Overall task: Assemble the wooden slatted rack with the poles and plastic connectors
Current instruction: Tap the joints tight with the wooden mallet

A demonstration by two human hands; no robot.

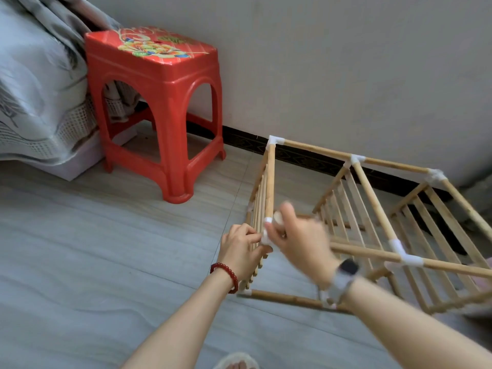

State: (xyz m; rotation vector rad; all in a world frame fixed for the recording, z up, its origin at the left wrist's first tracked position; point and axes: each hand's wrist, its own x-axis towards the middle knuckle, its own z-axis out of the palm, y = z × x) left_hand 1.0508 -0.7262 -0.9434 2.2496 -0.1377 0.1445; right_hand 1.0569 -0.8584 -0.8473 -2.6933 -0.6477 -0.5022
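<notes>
On the floor (pixel 106 249) lies the rack (pixel 372 222), round wooden poles, flat slats, white plastic corners. Left hand (pixel 241 249) pinches a corner; right hand (pixel 298 235), blurry, grips it too.

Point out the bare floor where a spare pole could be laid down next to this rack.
Free: the wide grey floor left of the rack, running from the red stool toward the camera. Crowded: around the left hand and right hand at the near corner connector, and the narrow strip between rack and wall.
</notes>
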